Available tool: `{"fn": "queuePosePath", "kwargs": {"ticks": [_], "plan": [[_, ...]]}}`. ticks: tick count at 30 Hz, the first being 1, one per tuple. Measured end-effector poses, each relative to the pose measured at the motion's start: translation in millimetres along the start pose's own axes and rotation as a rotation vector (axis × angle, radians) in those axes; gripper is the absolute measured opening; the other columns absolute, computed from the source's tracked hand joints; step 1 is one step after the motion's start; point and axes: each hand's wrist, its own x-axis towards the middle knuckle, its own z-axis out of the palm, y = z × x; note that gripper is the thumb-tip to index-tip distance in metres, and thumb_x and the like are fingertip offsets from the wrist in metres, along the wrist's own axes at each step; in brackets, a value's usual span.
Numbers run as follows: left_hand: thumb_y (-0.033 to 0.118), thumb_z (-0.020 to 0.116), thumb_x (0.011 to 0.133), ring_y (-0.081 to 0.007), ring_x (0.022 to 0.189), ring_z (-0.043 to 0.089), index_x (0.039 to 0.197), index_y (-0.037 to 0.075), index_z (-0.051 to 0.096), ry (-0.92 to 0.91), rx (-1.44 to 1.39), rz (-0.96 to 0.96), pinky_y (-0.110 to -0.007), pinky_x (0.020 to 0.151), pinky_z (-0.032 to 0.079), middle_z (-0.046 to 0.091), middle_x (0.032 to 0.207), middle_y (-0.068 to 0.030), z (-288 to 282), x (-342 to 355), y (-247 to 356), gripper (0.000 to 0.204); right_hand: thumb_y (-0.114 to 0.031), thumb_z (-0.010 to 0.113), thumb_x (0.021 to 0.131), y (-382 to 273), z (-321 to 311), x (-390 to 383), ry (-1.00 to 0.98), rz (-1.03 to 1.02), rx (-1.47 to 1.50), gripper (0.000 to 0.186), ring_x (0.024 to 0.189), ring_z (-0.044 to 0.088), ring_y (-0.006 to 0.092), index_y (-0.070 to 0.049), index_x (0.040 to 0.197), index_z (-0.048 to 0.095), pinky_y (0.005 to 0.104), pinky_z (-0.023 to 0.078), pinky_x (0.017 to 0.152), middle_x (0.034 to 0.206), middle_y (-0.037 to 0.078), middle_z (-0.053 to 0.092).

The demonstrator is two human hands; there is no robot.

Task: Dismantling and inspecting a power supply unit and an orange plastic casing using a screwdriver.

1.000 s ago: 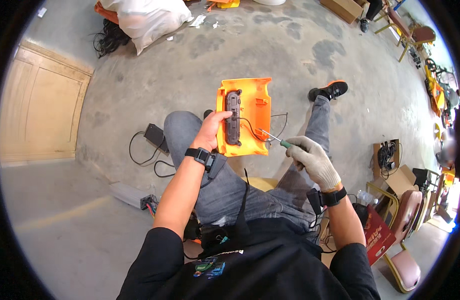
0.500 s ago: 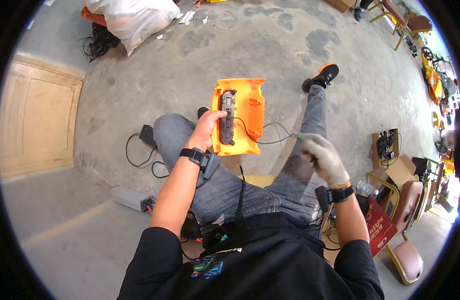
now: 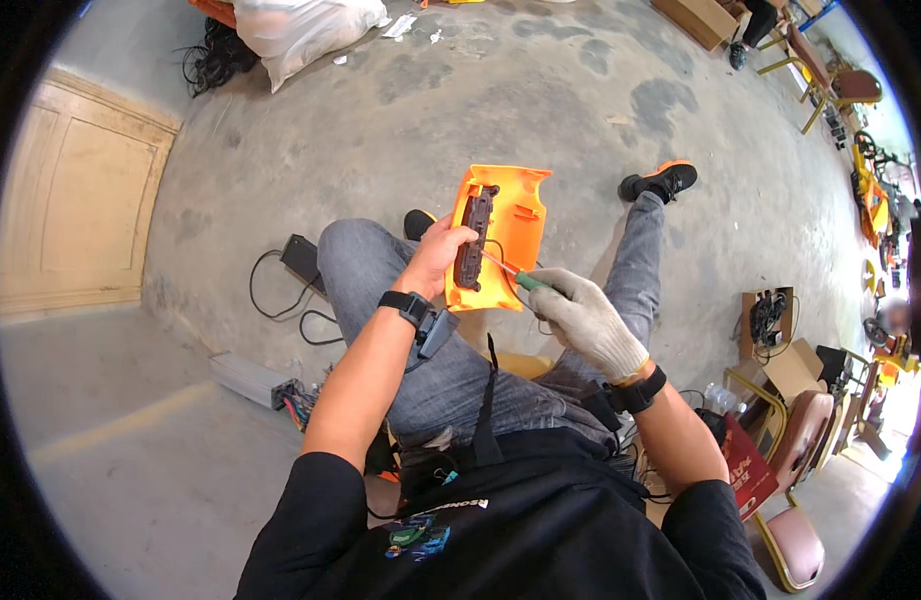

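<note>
I sit with an orange plastic panel held upright over my lap. A long black part is mounted on its left side, with thin wires running from it. My left hand grips the panel's left edge over the black part. My right hand, in a white work glove, holds a green-handled screwdriver whose tip points up-left at the black part.
A black power brick with cable and a grey box with coloured wires lie on the concrete floor at my left. A wooden door panel lies far left. Cardboard boxes and chairs crowd the right.
My right hand swung out to the right and has come back, bringing the screwdriver tip onto the black part. The panel has stayed in my left hand.
</note>
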Motion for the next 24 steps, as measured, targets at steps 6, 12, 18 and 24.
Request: {"fn": "queuePosePath", "kwargs": {"ticks": [6, 12, 18, 24], "plan": [[0.004, 0.055, 0.094, -0.0225, 0.09, 0.072, 0.126, -0.002, 0.059, -0.001, 0.024, -0.028, -0.038, 0.082, 0.062, 0.07, 0.106, -0.0114, 2.7, -1.3, 2.5, 0.033, -0.027, 0.064, 0.097, 4.7, 5.3, 1.3, 0.024, 0.019, 0.01, 0.046, 0.065, 0.05, 0.0039, 0.003, 0.132, 0.066, 0.0223, 0.04, 0.056, 0.087, 0.0, 0.065], [0.005, 0.057, 0.091, -0.0186, 0.084, 0.069, 0.124, 0.0, 0.061, -0.009, -0.005, -0.023, -0.034, 0.076, 0.059, 0.067, 0.1, -0.0074, 5.3, -2.0, 1.1, 0.034, -0.026, 0.063, 0.097, 8.3, 5.1, 2.3, 0.003, 0.052, 0.067, 0.049, 0.057, 0.047, 0.0034, 0.003, 0.136, 0.062, 0.0227, 0.037, 0.051, 0.086, -0.001, 0.063], [0.005, 0.057, 0.09, -0.0185, 0.087, 0.068, 0.127, 0.0, 0.059, 0.016, 0.038, 0.029, -0.033, 0.079, 0.058, 0.067, 0.104, -0.0074, 6.7, -2.3, -0.4, 0.038, -0.023, 0.062, 0.099, 8.4, 4.7, 0.7, -0.09, 0.188, 0.363, 0.039, 0.05, 0.044, 0.0046, 0.001, 0.13, 0.062, 0.0222, 0.033, 0.044, 0.085, -0.001, 0.059], [0.005, 0.055, 0.09, -0.0177, 0.088, 0.068, 0.131, 0.002, 0.057, 0.016, 0.07, 0.042, -0.034, 0.078, 0.058, 0.066, 0.104, -0.0067, 10.6, -4.1, -0.6, 0.041, -0.02, 0.061, 0.099, 8.1, 4.2, 2.0, -0.109, 0.301, 0.553, 0.029, 0.048, 0.042, 0.0047, -0.002, 0.122, 0.064, 0.0232, 0.032, 0.04, 0.081, -0.001, 0.057]]}}
